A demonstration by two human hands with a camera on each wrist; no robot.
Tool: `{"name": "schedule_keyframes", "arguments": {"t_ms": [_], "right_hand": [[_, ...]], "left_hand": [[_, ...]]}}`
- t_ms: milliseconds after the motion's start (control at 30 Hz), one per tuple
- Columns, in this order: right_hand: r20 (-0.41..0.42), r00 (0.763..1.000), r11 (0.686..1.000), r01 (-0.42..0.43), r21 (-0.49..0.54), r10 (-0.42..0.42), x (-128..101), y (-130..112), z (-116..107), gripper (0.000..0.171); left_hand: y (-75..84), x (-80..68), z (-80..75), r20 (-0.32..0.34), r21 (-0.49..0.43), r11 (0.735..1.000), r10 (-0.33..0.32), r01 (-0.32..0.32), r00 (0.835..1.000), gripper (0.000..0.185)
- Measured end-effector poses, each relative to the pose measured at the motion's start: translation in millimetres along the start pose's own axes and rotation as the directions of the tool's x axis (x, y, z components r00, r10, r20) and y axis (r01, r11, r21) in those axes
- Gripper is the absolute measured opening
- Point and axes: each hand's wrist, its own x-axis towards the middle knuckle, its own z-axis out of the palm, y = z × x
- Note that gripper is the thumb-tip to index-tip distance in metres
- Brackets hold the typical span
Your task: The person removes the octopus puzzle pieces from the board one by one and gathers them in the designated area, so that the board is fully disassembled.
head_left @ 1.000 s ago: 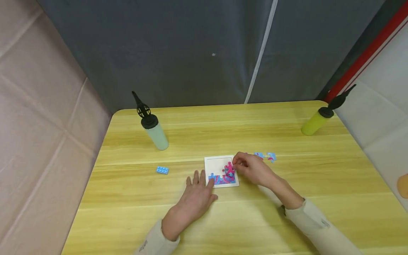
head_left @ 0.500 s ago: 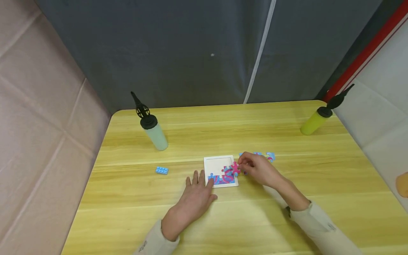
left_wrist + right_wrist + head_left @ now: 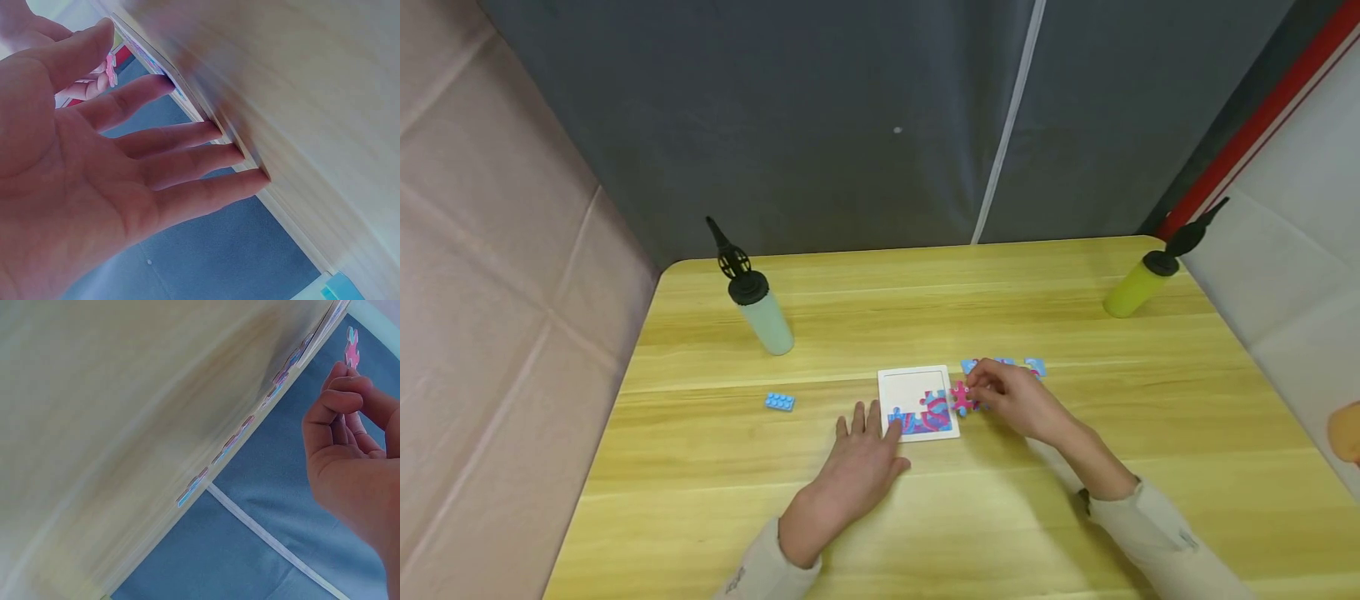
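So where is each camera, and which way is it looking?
Head: high up, looking down at the yellow wooden table, white square puzzle tray, both hands and sleeves.
Left wrist: under the flat left hand, facing its fingers at the tray's edge.
Right wrist: beside the right hand, facing its fingers.
All three show the pink jigsaw piece pinched by the right hand.

On your table (image 3: 700, 500), the puzzle tray (image 3: 904, 383) sits centre; loose pieces (image 3: 1033, 366) at 3 o'clock, brick (image 3: 779, 402) at 9.

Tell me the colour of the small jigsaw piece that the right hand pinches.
Pink, clearest in the head view: small jigsaw piece, right hand.
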Motion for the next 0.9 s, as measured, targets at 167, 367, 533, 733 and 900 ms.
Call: {"name": "schedule_keyframes", "arguments": {"t_ms": [167,367,533,733,900], "right_hand": [[-0.012,1.0,1.0,0.014,-0.012,-0.014,-2,3,-1,0.006],[-0.011,1.0,1.0,-0.014,-0.008,0.014,-4,5,-3,0.006],[-0.011,0.999,0.999,-0.049,-0.002,0.049,-5,6,-5,0.005],[-0.028,0.998,0.999,-0.048,0.006,0.048,-8,8,-8,0.006],[-0.041,0.998,0.999,-0.037,0.013,0.037,-10,12,-10,0.007]], "left_hand": [[0.3,-0.3,-1.2,-0.002,0.003,1.0,0.0,0.0,1.0,0.055],[0.2,-0.7,-1.4,-0.034,0.034,0.999,0.021,-0.019,0.999,0.054],[0.2,-0.2,-1.7,-0.036,0.032,0.999,0.024,-0.022,0.999,0.054],[0.4,-0.7,-1.0,-0.04,0.031,0.999,0.027,-0.026,0.999,0.054],[0.4,-0.9,-0.8,-0.048,0.028,0.999,0.031,-0.029,0.998,0.053]]}}
